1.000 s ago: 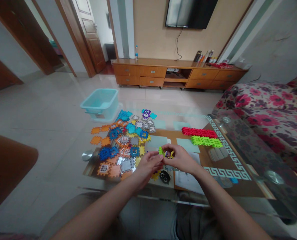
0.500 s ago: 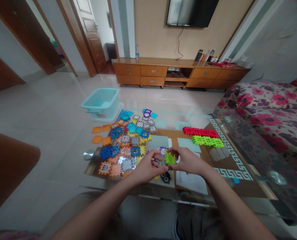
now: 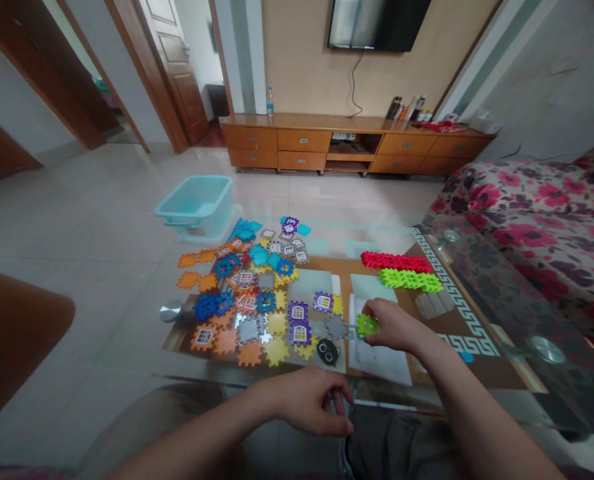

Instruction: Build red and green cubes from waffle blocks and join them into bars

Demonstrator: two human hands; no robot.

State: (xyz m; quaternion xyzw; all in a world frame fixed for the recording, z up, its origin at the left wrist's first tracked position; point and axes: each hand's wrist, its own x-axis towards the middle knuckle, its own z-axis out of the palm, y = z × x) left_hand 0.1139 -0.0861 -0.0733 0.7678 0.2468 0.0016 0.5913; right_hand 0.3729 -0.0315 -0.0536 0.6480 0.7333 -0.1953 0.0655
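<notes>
My right hand pinches a small lime-green plastic gear-edged tile above a white paper sheet. A grey tile lies just left of it. My left hand hangs loosely at the table's front edge, holding nothing. Its nearest things are a black round object and a yellow tile. Many interlocking tiles in orange, blue, grey, yellow and purple lie spread across the table's left half, some with window patterns. A long red tile strip and a lime-green strip lie side by side behind my right hand.
The glass-topped table has a patterned border and a front edge close to my knees. A pale blue plastic tub stands on the tiled floor beyond it. A floral sofa runs along the right; a wooden cabinet stands at the back.
My hands have separated. The left dropped back to the table's front edge, and the right moved rightward with the lime-green tile. Purple and grey tiles now show where my hands were.
</notes>
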